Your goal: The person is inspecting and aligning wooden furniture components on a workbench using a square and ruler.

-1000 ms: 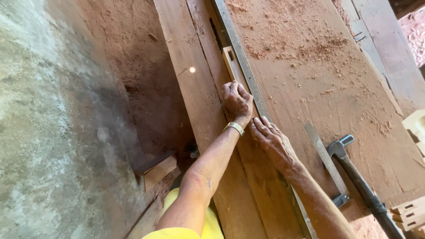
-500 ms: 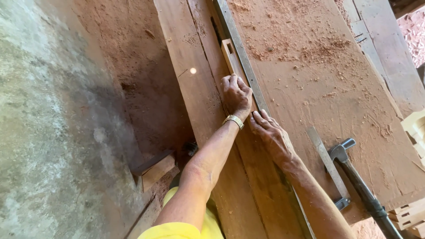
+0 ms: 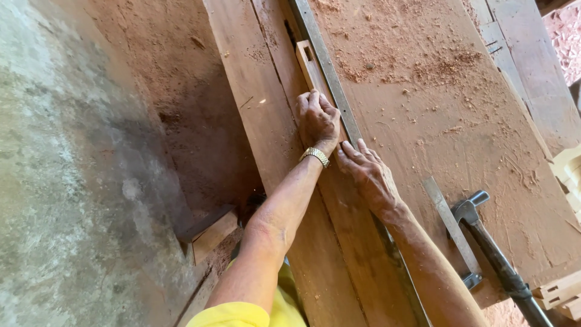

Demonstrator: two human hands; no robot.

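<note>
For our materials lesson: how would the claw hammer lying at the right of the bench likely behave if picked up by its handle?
The claw hammer would probably feel head-heavy, given its metal head. It looks rigid. Lying flat on the bench, it seems unlikely to roll.

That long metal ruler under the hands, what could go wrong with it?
The long grey metal straightedge might slip, since only the right hand presses it near one end while the left hand rests on the narrow wooden strip. Loose sawdust could make it slide. The black-handled claw hammer near the edge might get knocked off.
</note>
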